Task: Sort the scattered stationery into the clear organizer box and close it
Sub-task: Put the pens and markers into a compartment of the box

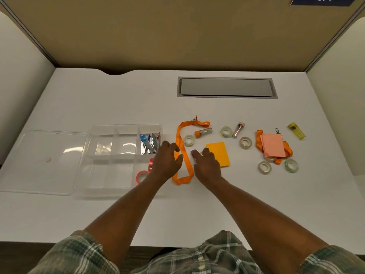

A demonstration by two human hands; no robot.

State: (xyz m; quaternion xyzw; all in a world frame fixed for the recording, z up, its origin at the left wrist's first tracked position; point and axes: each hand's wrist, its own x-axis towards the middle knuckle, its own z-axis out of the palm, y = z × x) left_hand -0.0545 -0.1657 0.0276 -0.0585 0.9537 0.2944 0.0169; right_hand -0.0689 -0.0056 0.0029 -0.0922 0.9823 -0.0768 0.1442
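we see both hands down on the white desk (197, 214), one on each side of an orange lanyard (182, 153). the left hand (167, 161) is loosely curled with fingers touching the strap's left edge, gripping nothing we can make out. the right hand (206, 165) lies over the edge of an orange sticky pad (219, 153); whether it holds anything, we cannot tell. the clear organizer box (118, 159) sits open just left, its lid (39, 161) flat beside it, clips (150, 143) in a back compartment, pink tape (142, 176) in front.
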